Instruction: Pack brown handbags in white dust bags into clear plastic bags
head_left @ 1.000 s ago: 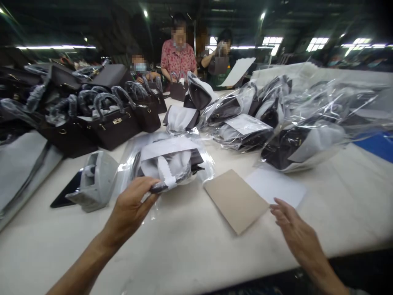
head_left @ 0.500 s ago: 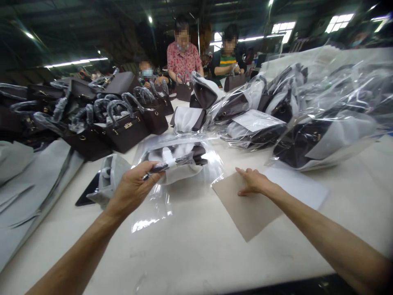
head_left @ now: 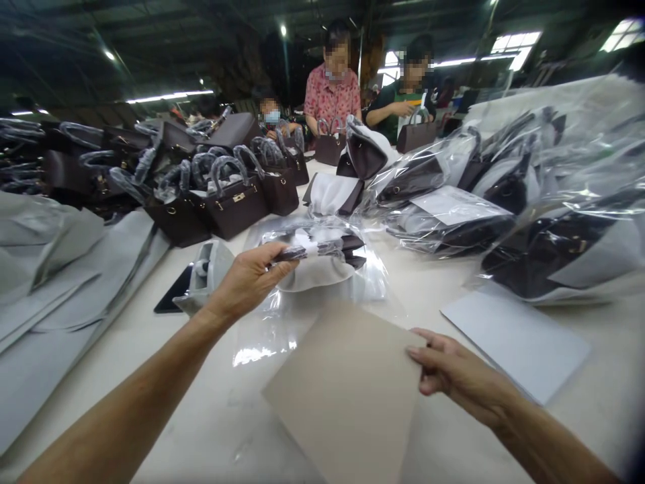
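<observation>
My left hand [head_left: 259, 272] is closed on the plastic-wrapped handle of a dark brown handbag [head_left: 353, 245], which has a white sheet around it and rests on a clear plastic bag [head_left: 262, 339]. Between finger and thumb, my right hand [head_left: 448, 366] pinches the corner of a beige cardboard sheet [head_left: 347, 390]. The sheet is tilted in front of the handbag, and its lower end is blurred. To the right of it lies a white sheet or stack of sheets [head_left: 519, 339].
Brown handbags [head_left: 234, 212] crowd the left back of the table. Bags in clear plastic [head_left: 544, 249] fill the right. Grey-white sheets [head_left: 60, 302], a dark flat tablet-like object [head_left: 174, 292] and a grey holder [head_left: 214, 269] lie left. People [head_left: 332, 94] work across the table.
My right hand has taken hold of the beige cardboard and drawn it left, off the white sheet. My left hand keeps its grip on the handbag. The view has turned left.
</observation>
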A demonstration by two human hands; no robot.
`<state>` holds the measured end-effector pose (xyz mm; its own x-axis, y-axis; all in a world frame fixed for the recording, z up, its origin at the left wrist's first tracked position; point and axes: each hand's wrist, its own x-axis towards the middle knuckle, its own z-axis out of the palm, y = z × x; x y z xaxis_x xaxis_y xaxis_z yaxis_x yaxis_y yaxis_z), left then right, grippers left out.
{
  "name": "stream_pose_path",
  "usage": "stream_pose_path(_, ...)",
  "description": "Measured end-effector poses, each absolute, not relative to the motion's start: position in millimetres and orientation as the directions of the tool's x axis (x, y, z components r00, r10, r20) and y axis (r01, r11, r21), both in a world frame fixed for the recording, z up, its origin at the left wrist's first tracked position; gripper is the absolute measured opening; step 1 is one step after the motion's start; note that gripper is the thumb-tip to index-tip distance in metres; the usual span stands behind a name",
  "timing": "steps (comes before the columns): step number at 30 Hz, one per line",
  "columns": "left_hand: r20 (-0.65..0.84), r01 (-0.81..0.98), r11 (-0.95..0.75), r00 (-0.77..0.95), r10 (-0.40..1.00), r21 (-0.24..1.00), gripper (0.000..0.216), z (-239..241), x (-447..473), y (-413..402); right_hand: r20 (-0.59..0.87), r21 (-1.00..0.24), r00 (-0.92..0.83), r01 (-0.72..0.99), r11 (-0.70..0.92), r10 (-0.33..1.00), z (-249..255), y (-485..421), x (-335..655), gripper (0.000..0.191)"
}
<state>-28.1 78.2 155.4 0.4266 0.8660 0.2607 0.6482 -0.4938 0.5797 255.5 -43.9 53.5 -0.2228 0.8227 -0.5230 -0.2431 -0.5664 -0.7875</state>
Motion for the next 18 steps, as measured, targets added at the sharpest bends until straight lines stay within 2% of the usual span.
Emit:
stream_pose_path(5, 0.27, 0.644, -0.518, 0.449, 0.852, 0.563, 0.023, 152.3, -29.8, 71.5, -0.545, -0.71, 0.046, -0.555, -0.433, 0.837, 38.2, -38.2, 196.5, 0.031)
stream_pose_path(9, 0.283, 0.641, -0.54, 0.466, 0.838, 0.546, 0.022, 149.1, -32.5, 69.3, -0.518, -0.727, 0.131, -0.588, -0.354, 0.845, 33.6, -34.2, 177.5, 0.032)
stream_pose_path(12, 0.319, 0.649, -0.591, 0.498, 0.806, 0.479, 0.02, 146.6, -32.2, 67.1, -0.451, -0.787, 0.193, -0.546, -0.287, 0.871, 23.2, -17.1, 158.4, 0.028)
stream_pose_path(14, 0.394, 0.671, -0.654, 0.528, 0.752, 0.35, 0.019, 145.4, -31.1, 63.8, -0.396, -0.83, 0.217, -0.499, -0.248, 0.892, 12.6, 1.3, 143.5, 0.024)
stream_pose_path(18, 0.523, 0.754, -0.654, 0.581, 0.624, -0.057, 0.015, 145.1, -33.6, 60.8, -0.305, -0.913, 0.203, -0.341, -0.225, 0.931, -3.0, 30.9, 129.0, 0.025)
